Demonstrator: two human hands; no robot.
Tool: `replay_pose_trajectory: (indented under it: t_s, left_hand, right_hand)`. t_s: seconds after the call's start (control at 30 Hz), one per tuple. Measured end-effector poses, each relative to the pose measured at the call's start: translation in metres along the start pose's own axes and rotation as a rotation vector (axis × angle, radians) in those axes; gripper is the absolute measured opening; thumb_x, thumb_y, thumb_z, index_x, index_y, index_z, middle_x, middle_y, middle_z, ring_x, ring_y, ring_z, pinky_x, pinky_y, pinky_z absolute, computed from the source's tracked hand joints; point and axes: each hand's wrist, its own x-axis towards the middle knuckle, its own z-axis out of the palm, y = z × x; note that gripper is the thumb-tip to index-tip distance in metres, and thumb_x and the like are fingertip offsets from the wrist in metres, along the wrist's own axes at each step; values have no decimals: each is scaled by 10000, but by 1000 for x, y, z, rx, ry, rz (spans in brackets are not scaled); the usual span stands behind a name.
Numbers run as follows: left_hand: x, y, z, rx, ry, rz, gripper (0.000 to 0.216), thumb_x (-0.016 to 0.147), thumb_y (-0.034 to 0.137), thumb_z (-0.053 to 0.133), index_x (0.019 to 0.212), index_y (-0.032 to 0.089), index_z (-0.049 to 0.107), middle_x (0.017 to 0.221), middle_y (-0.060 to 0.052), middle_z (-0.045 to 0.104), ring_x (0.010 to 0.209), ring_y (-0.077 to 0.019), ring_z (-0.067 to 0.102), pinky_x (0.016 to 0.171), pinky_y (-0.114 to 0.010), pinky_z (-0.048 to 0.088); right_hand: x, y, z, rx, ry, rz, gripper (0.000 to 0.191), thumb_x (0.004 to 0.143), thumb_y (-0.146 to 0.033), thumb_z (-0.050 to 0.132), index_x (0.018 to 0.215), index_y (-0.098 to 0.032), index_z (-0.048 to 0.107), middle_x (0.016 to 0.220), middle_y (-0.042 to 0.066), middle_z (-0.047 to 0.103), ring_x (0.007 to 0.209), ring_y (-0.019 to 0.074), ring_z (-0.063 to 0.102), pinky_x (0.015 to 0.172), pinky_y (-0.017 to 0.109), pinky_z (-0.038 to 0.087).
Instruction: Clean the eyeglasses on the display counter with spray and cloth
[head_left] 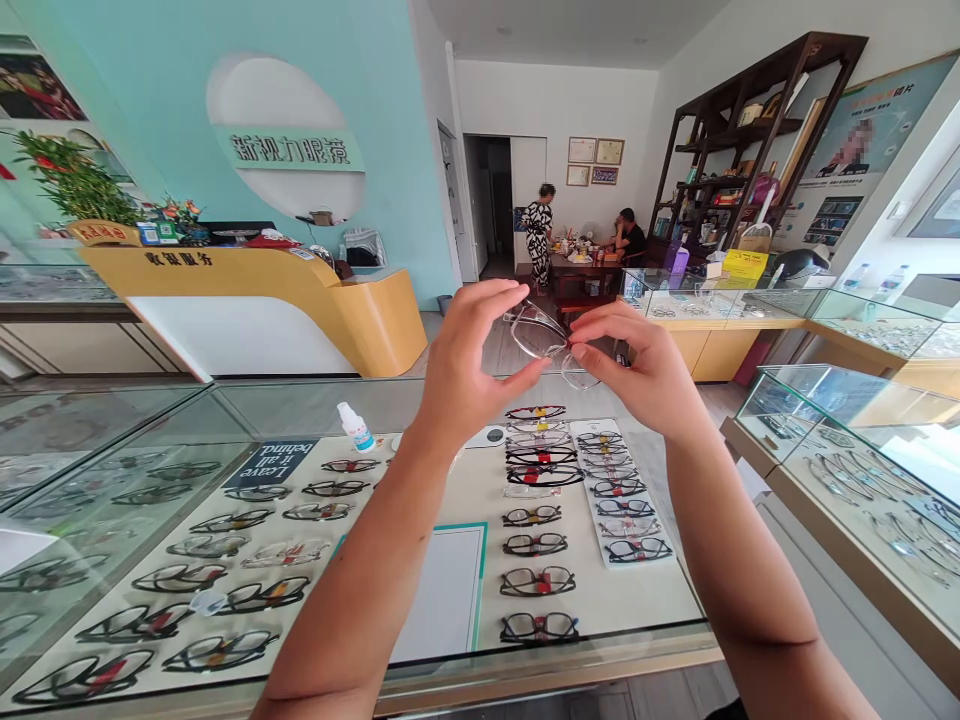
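I hold a pair of clear-framed glasses point(551, 343) up in front of me, above a glass display counter point(225, 405). My left hand point(469, 362) pinches the left lens side with thumb and fingers. My right hand point(641, 370) grips the right side, fingers curled round the frame. Under the counter glass lie rows of several dark and red-trimmed spectacle frames point(536, 545) on a beige tray.
A small white dropper bottle point(355, 427) stands on the counter top. More glass showcases point(840, 440) run along the right. A yellow reception desk point(255, 290) is at the back left. Two people are at a table point(581, 262) in the far room.
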Motion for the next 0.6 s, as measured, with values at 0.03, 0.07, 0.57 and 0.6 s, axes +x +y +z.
replay_pose_trajectory:
  t_s: [0.03,0.07,0.57,0.6]
  left_hand:
    - [0,2,0,-13,-12,-1,700,873,483,976,1495,327,694,1484,-96,743,1418,-357,704,1225,-594,622]
    - [0,3,0,-32,-21,-5,697,883,460,966,1508,326,689,1476,-96,749,1384,-342,722,1202,-573,638]
    - [-10,-9,14,-457,-77,-240,817,863,622,971,1555,370,618,1457,-105,716,1233,-289,811,1087,-473,704]
    - [-10,-10,14,-468,-85,-240,823,863,635,967,1559,374,614,1444,-103,723,1184,-278,822,1068,-471,709]
  right_hand:
    - [0,1,0,7,-12,9,83,1021,-289,798,1009,-311,877,1137,39,836,1128,248,763,1056,500,606]
    - [0,2,0,15,-27,19,87,1027,-300,794,1009,-305,879,1148,44,840,1125,246,765,1052,497,611]
    - [1,12,12,270,-118,199,166,1028,-399,785,976,-272,878,1139,42,869,1040,216,768,962,431,618]
    - [1,12,13,276,-122,214,180,1026,-407,782,980,-261,877,1055,35,865,952,201,747,887,400,611]
